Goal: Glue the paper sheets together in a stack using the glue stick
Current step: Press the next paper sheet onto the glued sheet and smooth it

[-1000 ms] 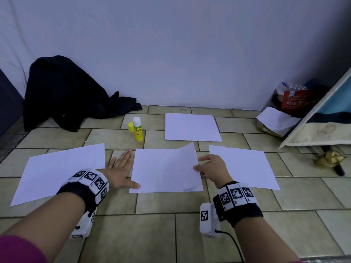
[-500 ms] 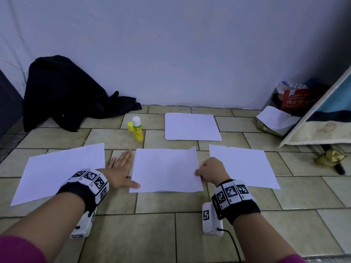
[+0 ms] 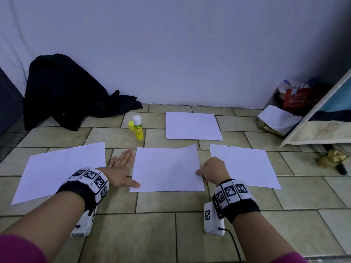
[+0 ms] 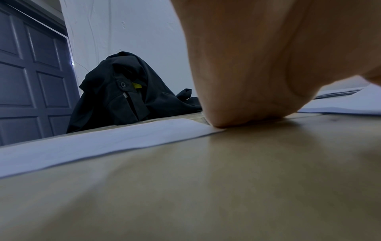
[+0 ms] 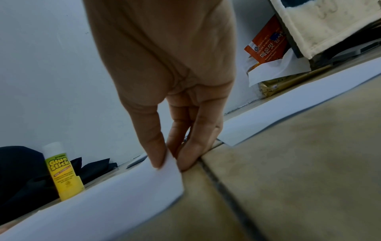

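Tiled floor (image 3: 190,224): right hand (image 3: 213,170) pinches the limp, light sheet (image 3: 167,168) at its edge; left hand (image 3: 119,170) lies flat, fingers straight, thumb on its opposite corner.

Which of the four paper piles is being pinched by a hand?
The middle sheet, between both hands: the right hand pinches its right edge. The others lie untouched.

The leaning board (image 3: 330,114) hides most of the red packet (image 3: 300,98).
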Motion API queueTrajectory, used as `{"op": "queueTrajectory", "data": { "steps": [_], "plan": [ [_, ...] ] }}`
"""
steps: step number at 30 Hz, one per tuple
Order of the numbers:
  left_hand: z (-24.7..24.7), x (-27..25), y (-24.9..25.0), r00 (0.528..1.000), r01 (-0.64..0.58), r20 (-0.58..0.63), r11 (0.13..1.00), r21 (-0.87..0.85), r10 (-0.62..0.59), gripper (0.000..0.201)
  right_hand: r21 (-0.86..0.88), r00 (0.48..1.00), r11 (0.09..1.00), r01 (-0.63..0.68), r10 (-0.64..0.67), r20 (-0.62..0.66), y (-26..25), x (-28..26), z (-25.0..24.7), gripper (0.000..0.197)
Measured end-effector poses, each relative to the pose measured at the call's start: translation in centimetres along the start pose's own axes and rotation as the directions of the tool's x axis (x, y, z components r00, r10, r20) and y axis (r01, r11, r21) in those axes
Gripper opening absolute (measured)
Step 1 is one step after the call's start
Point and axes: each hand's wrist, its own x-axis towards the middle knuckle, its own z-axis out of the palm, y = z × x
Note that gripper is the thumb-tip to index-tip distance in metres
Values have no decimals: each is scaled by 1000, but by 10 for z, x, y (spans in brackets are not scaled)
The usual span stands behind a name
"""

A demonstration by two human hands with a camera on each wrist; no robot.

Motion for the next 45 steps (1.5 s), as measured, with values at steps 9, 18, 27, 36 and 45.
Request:
{"op": "queueTrajectory", "data": {
  "steps": [9, 18, 27, 36, 45],
  "plan": [
    [-1, -1, 0, 1000, 2, 11, 1000, -9, -2, 125, -43, 1000, 999, 8, -8, 8, 2, 5, 2, 26],
    [0, -1, -4, 999, -41, 0, 997, -69, 41, 141, -121, 1000, 993, -5, 3, -22, -1, 9, 8, 31],
    [1, 3, -4, 995, -101, 27, 995, 0, 101, 128, -178, 998, 983, 48, -56, -42, -4, 5, 10, 28],
    [5, 8, -2, 998, -58, -24, 997, 52, 60, 120, -439, 996, 895, 74, -86, -7, -13, -2, 5, 36],
    [-7, 7, 0, 999, 9, -53, 993, 118, -3, 117, -696, 995, 712, 96, -69, 67, -51, -14, 11, 40]
  ]
}}
